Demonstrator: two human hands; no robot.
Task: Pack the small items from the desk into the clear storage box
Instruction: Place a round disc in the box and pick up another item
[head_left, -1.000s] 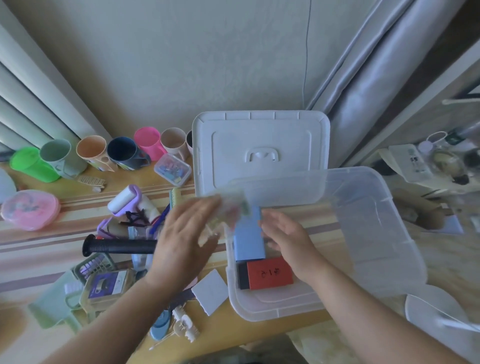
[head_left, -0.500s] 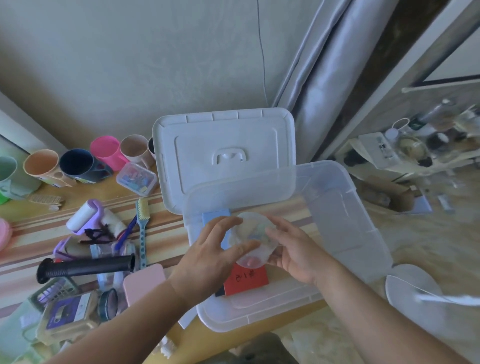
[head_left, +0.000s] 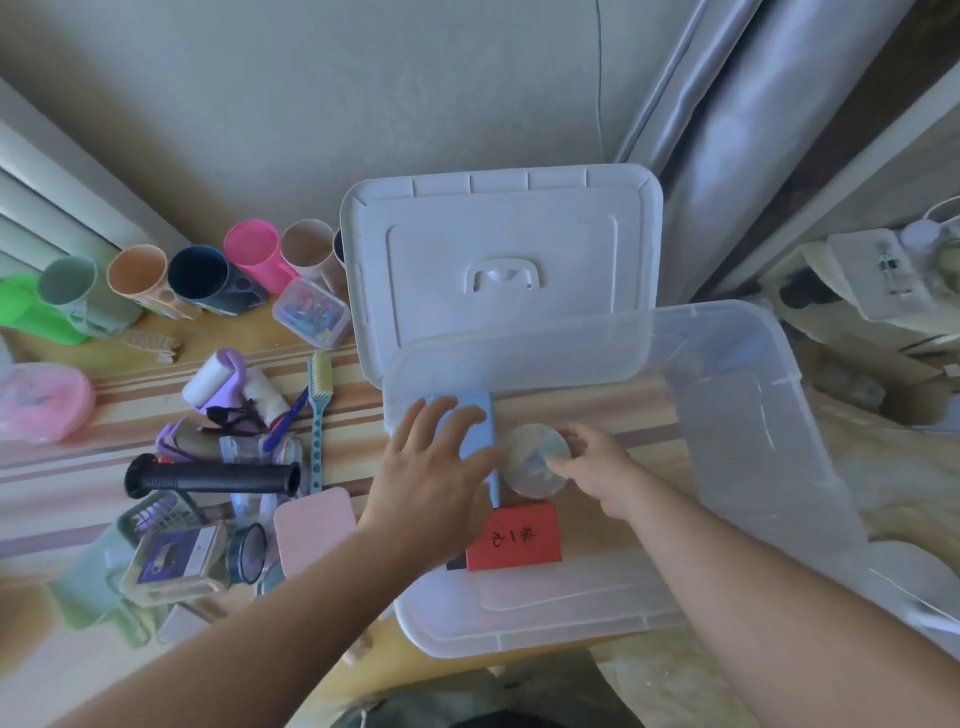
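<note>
The clear storage box (head_left: 758, 467) lies open on the desk, with its white lid (head_left: 498, 260) propped behind it. Inside lie a light blue box (head_left: 475, 410), a red box (head_left: 514, 538) with black writing, and a round clear case (head_left: 532, 460). My right hand (head_left: 595, 467) reaches into the box and pinches the right edge of the round case, low over the bottom. My left hand (head_left: 436, 467) hovers with spread fingers over the blue box at the left wall and holds nothing.
Left of the box lies a heap of small items: a black handle grip (head_left: 213, 478), a pink pad (head_left: 314, 530), a teal brush (head_left: 318, 410), a purple lint roller (head_left: 215, 382) and a green basket (head_left: 156, 514). Coloured cups (head_left: 197, 275) and a clip box (head_left: 310, 312) line the wall.
The round clear case has gone from held up in both hands down to the box bottom beside the blue box. My left hand has let go and spread open.
</note>
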